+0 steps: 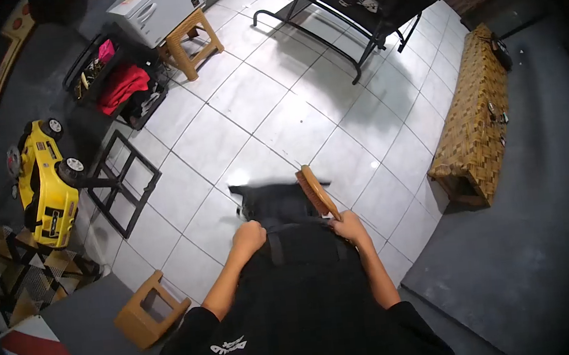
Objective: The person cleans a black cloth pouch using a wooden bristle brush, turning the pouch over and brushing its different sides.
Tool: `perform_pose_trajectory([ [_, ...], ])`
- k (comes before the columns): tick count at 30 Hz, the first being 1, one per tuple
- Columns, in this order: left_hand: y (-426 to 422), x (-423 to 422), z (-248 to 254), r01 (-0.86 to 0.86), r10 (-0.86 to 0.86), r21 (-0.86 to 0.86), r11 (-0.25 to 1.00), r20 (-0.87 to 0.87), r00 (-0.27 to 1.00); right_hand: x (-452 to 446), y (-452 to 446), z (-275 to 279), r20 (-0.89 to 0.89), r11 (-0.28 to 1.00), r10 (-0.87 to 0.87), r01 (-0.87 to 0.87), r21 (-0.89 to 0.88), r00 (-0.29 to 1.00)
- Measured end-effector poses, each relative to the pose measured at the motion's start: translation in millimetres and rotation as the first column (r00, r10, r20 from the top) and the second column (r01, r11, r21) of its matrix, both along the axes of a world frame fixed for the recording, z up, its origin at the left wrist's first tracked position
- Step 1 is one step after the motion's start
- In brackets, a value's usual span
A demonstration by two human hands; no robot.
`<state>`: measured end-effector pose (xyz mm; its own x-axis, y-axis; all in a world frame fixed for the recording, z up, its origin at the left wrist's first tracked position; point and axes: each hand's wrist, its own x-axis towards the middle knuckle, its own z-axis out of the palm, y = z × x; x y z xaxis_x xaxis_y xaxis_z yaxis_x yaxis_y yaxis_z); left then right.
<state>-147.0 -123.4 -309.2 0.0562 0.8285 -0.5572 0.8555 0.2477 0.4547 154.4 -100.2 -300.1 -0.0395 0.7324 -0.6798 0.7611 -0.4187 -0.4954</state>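
My left hand (250, 236) is closed on the left edge of a black cloth item (277, 205), which hangs in front of my body over the tiles. On the other side, my right hand (349, 227) has its fingers wrapped round the handle end of a wooden brush (318, 191), close to the item's right edge. The brush points up and slightly left, its bristles facing left toward the black item. Black cloth against my black shirt makes the item's lower boundary hard to tell.
Brown stools (152, 311) stand at the lower left and near the white drawers (160, 10). A yellow toy car (47, 183) and black frame (123, 184) lie left. A woven box (474, 121) is right; a black metal rack (350, 10) stands ahead.
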Motion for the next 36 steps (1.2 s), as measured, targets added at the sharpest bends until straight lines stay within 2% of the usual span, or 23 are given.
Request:
perform_pose_trajectory([
  [2, 8.2, -3.9, 1.4, -0.021, 0.015, 0.059, 0.998, 0.099, 0.995, -2.9, 2.6, 1.1, 0.052, 0.996, -0.029, 0.024, 0.088, 0.998],
  [3, 10.5, -6.1, 0.9, -0.161, 0.142, 0.089, 0.983, 0.192, 0.971, -4.4, 4.0, 5.8, 0.003, 0.99, -0.064, 0.063, 0.125, 0.998],
  [6, 31.4, -4.1, 37.8, -0.255, 0.196, 0.212, 0.943, 0.265, 0.944, -15.0, 12.6, 25.6, -0.16, 0.962, -0.14, 0.173, 0.21, 0.977],
  [7, 36.3, -0.5, 54.3, -0.315, 0.225, 0.282, 0.906, 0.308, 0.924, -9.9, 15.0, 12.4, -0.171, 0.92, -0.11, 0.165, 0.356, 0.979],
  [10, 51.1, 15.1, 136.8, -0.484, 0.321, 0.373, 0.792, 0.42, 0.849, -31.1, 38.6, 107.9, -0.403, 0.779, -0.3, 0.466, 0.419, 0.865],
  [13, 43.5, 24.1, 188.1, -0.56, 0.138, 0.667, 0.491, 0.575, 0.807, -33.9, 39.7, 159.3, -0.617, 0.486, -0.108, 0.583, 0.652, 0.78],
  [14, 31.4, 26.0, 189.6, -0.635, 0.201, 0.62, 0.461, 0.624, 0.755, -37.0, 38.2, 170.4, -0.665, 0.392, -0.082, 0.638, 0.663, 0.742],
  [16, 23.4, 21.5, 155.4, -0.44, -0.045, 0.842, 0.314, 0.476, 0.878, -40.9, 32.6, 154.7, -0.665, 0.274, -0.151, 0.677, 0.683, 0.731],
  [17, 20.9, 16.9, 132.6, -0.308, -0.144, 0.92, 0.243, 0.349, 0.926, -33.0, 29.3, 125.1, -0.585, 0.337, -0.193, 0.613, 0.714, 0.788],
  [18, 20.1, 24.8, 123.7, -0.295, -0.095, 0.85, 0.436, 0.37, 0.924, -40.4, 30.7, 120.6, -0.485, 0.436, -0.437, 0.65, 0.622, 0.758],
  [19, 24.0, 26.5, 110.2, -0.227, -0.049, 0.711, 0.665, 0.346, 0.937, -29.3, 29.3, 83.8, -0.328, 0.456, -0.216, 0.392, 0.799, 0.92],
  [20, 26.5, 28.8, 92.5, -0.156, -0.012, 0.511, 0.845, 0.311, 0.95, -16.8, 24.1, 41.4, -0.114, 0.404, 0.004, 0.103, 0.909, 0.993],
  [21, 21.8, 21.7, 60.5, -0.081, -0.043, 0.391, 0.917, 0.298, 0.954, -11.7, 15.0, 25.1, 0.09, 0.778, 0.021, -0.073, 0.623, 0.996],
  [22, 11.3, 6.1, 22.0, -0.006, -0.072, 0.262, 0.965, 0.289, 0.955, -6.9, 6.3, 11.4, 0.26, 0.969, 0.13, -0.179, 0.172, 0.957],
  [23, 0.6, -2.6, 3.7, 0.07, -0.102, 0.122, 0.99, 0.281, 0.954, 4.4, -2.9, -12.0, 0.177, 0.969, 0.213, -0.231, 0.087, 0.961],
  [24, 1.6, 0.0, 9.7, 0.078, -0.098, 0.095, 0.992, 0.23, 0.968, 6.1, -2.1, -12.3, 0.086, 0.96, 0.278, -0.28, 0.013, 0.957],
  [26, 8.5, 6.6, 22.7, 0.08, -0.087, 0.058, 0.995, 0.122, 0.989, 2.7, 0.4, -13.1, 0.14, 0.973, 0.191, -0.206, 0.102, 0.972],
  [27, 6.2, 5.3, 12.1, 0.044, -0.06, 0.134, 0.99, 0.122, 0.991, -2.4, 5.9, -3.3, 0.162, 0.974, 0.148, -0.173, 0.149, 0.976],
  [30, 16.8, 2.8, 17.8, -0.134, 0.061, 0.251, 0.959, 0.282, 0.958, -2.6, 16.8, 9.7, -0.059, 0.99, -0.073, 0.079, 0.118, 0.996],
  [33, 39.8, 7.7, 37.8, -0.098, -0.012, 0.418, 0.903, 0.252, 0.968, -7.9, 26.5, 11.4, -0.163, 0.894, -0.172, 0.224, 0.388, 0.971],
  [34, 46.4, 10.8, 50.5, -0.09, -0.025, 0.489, 0.868, 0.225, 0.974, -8.7, 36.3, 34.7, -0.118, 0.878, -0.132, 0.171, 0.446, 0.984],
  [35, 52.0, 12.5, 64.4, -0.176, 0.003, 0.522, 0.834, 0.314, 0.949, -5.2, 41.9, 30.6, -0.143, 0.81, -0.177, 0.227, 0.54, 0.974],
  [36, 57.9, 16.0, 88.7, -0.262, 0.026, 0.543, 0.798, 0.403, 0.915, -9.4, 50.9, 66.6, -0.276, 0.76, -0.209, 0.333, 0.558, 0.938],
])
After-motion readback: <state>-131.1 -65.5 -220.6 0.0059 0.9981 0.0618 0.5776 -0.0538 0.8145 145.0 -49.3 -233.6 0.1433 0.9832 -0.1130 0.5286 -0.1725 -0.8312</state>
